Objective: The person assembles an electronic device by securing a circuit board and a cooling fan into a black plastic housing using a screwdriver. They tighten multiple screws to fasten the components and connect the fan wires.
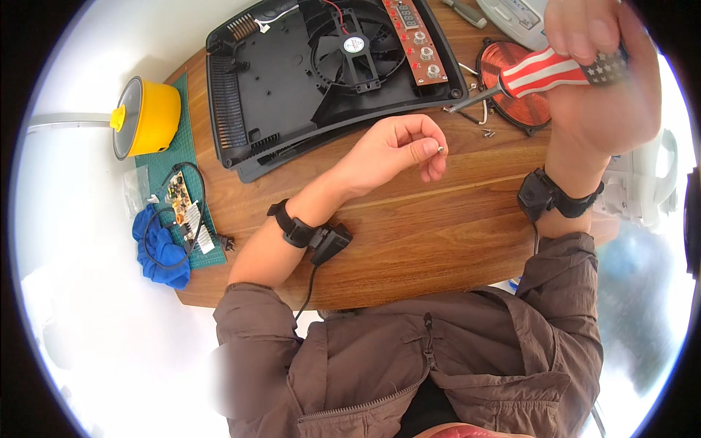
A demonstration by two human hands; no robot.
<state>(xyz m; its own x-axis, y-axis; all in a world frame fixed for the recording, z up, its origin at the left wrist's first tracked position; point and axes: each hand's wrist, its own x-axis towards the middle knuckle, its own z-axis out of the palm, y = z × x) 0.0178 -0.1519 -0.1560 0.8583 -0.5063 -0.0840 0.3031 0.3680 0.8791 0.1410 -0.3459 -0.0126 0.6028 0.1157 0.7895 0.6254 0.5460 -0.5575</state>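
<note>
My left hand [391, 152] is closed in a pinch above the table, with a small screw [440, 150] between thumb and forefinger. Raised at the upper right, my right hand [602, 109] grips a screwdriver [544, 73] by its red, white and blue handle; the shaft points left and down. Behind my left hand lies an open black appliance housing [274, 102]. It contains a fan [343, 62] and a red control board [418, 44] with a small display. A round copper coil [531, 109] sits below the screwdriver, partly hidden. Several loose screws [488, 133] lie beside it.
At the left, a green cutting mat [191, 150] bears a yellow pot [157, 117], a circuit board [180, 197] with a black cord, and a blue cloth [157, 244]. A grey-handled tool [466, 12] and a pale device [515, 18] are at the back right.
</note>
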